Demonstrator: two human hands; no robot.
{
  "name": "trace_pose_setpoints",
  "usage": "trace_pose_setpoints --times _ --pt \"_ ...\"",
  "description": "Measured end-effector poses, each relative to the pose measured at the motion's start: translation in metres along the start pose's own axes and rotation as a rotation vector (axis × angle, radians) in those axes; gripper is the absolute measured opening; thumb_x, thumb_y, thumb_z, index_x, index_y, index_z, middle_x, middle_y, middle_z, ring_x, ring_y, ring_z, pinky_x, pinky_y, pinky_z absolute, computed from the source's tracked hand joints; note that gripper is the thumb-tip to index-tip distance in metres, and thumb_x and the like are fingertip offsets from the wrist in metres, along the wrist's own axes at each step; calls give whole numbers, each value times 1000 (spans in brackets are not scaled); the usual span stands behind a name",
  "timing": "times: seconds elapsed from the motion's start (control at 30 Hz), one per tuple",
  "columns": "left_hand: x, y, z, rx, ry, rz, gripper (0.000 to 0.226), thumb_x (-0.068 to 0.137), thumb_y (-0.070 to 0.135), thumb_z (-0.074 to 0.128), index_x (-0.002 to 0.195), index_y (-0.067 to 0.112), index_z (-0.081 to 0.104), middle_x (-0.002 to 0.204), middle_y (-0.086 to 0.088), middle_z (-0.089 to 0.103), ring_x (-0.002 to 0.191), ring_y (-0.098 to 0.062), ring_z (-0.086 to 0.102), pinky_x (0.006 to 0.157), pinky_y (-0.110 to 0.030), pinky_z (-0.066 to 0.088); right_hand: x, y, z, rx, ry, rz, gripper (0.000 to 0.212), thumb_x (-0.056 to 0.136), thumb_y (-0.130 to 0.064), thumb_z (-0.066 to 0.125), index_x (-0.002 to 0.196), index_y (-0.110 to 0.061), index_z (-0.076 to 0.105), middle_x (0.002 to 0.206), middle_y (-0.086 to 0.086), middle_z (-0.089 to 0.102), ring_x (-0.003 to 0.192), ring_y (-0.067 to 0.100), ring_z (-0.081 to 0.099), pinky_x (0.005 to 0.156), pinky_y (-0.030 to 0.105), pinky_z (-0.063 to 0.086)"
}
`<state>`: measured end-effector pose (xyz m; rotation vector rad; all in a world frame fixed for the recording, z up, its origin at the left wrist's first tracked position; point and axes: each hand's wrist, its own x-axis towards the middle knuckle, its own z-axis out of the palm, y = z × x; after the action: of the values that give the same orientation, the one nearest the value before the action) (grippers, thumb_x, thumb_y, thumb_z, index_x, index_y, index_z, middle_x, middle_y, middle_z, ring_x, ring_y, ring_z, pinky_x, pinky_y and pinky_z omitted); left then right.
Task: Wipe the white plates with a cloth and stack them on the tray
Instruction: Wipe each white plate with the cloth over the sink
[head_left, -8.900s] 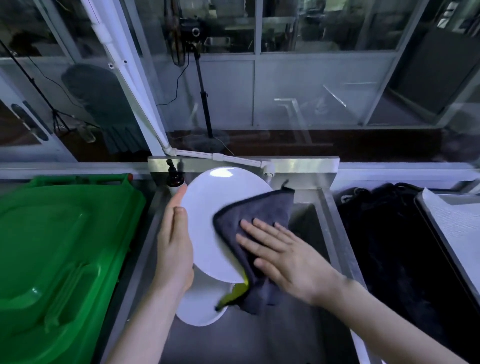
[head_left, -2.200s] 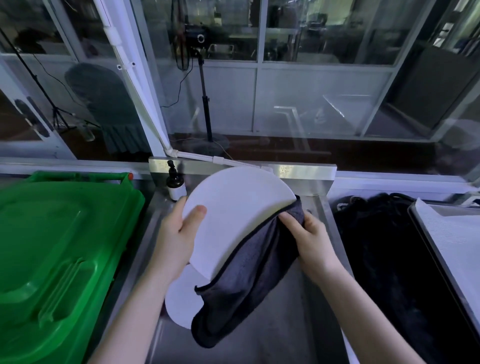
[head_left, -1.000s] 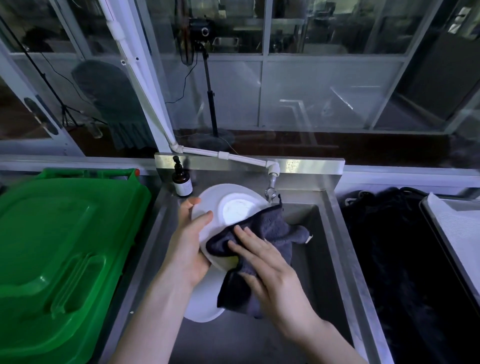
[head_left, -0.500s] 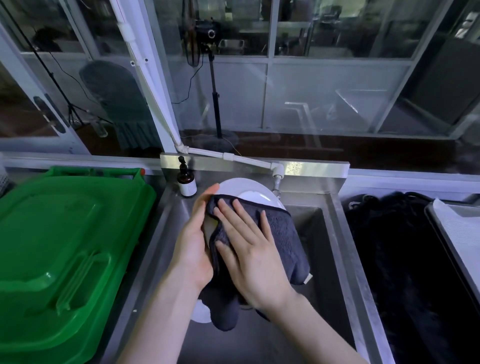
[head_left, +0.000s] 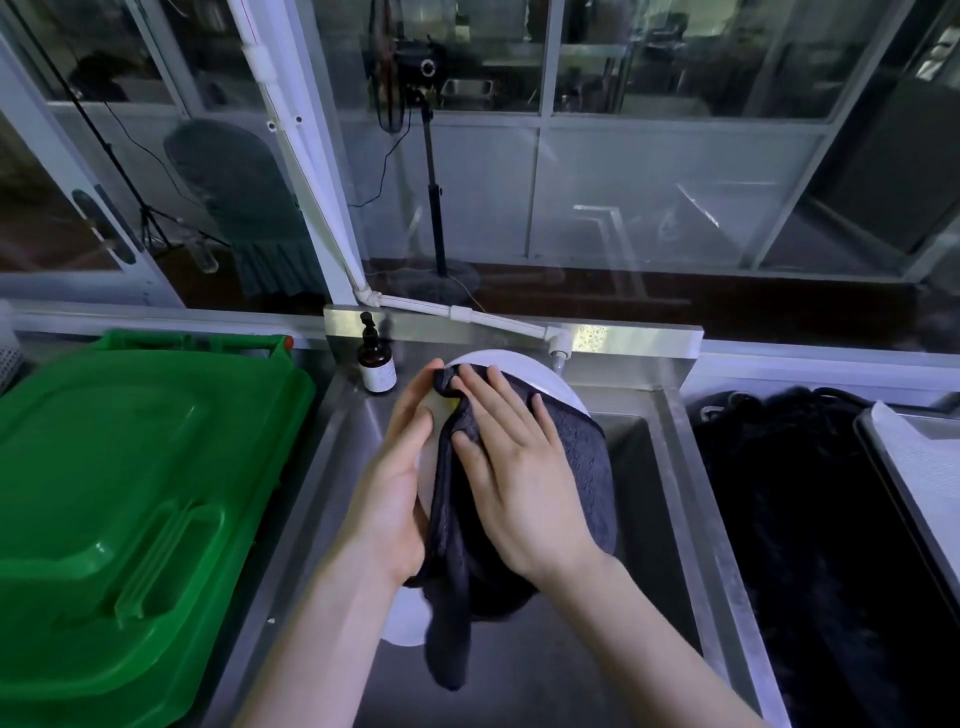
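Left hand (head_left: 395, 483) grips plate (head_left: 540, 374), right hand (head_left: 519, 483) presses cloth (head_left: 587, 467).

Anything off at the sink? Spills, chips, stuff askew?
Nothing stands out. The left hand holds the white plate over the sink; the right hand presses the grey cloth flat on it. The cloth's tail hangs over a second plate below. No chips or spills visible; the pump bottle stands upright.

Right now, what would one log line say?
step: wiping | left hand holds plate | right hand presses cloth | over sink

Head-worn view, facing down, near sink (head_left: 519, 675)
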<state>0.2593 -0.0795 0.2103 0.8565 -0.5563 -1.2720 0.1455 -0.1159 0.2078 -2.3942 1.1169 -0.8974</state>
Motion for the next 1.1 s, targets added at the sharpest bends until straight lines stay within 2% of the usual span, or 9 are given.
trace_pose_setpoints --times 0.2,0.37,0.5,0.57,0.63,0.7,0.83,0.97,1.1 --pt "2 4 -6 118 -20 50 35 98 34 50 128 45 65 131 4 70 124 -9 63 89 -21 54 -18 6 3 -48 -15 -206 48 104 -34 35 151 -22 36 158 -13 30 150 8 17 119 49 21" --pt "0 4 -10 166 -115 46 44 103 20 50 139 44 55 139 3 65 128 -13 61 89 -24 55 15 15 -6 -21 16 -26 48 104 -37 32 150 -24 37 158 -15 29 149 2 13 120 47 17" --pt "-2 8 -16 246 -120 68 47 99 29 49 138 55 52 145 22 55 131 2 54 90 -20 54 25 24 -12 84 68 174 46 105 -29 36 150 -23 37 158 -15 28 149 5 14 119 47 18" --pt "-2 9 -17 269 -133 107 48 98 26 50 137 54 54 142 26 57 130 4 53 94 -18 52 20 15 -12 27 49 57 47 104 -33 33 151 -25 35 159 -15 27 150 7 13 119 50 18" --pt "0 8 -17 228 -135 128 49 98 19 51 135 50 58 141 18 60 131 -2 55 94 -18 51 15 7 -8 -50 -12 -123 49 104 -39 29 152 -30 33 159 -16 26 150 7 11 121 49 12" --pt "0 6 -16 186 -136 121 51 98 14 49 137 46 57 144 10 60 134 -8 54 97 -20 51 17 7 -8 -90 -54 -174 49 103 -41 27 151 -32 33 158 -18 27 150 4 11 122 46 8" --pt "1 5 -21 194 -107 82 51 98 19 49 136 52 56 142 12 61 132 -9 56 90 -25 56 28 22 -11 -40 18 -59 47 104 -32 38 150 -27 36 157 -14 32 148 4 19 120 46 18" --pt "0 11 -36 226 -21 90 49 92 30 57 132 58 56 150 21 51 139 -11 49 105 -39 46 13 47 -14 190 101 159 46 105 -23 41 150 -17 38 157 -9 32 147 8 23 120 40 23" --pt "3 14 -35 300 -110 85 50 94 29 57 135 58 53 150 20 51 140 -8 48 113 -39 35 6 37 -13 150 71 34 48 104 -25 39 151 -17 34 158 -8 28 150 10 16 123 32 15"
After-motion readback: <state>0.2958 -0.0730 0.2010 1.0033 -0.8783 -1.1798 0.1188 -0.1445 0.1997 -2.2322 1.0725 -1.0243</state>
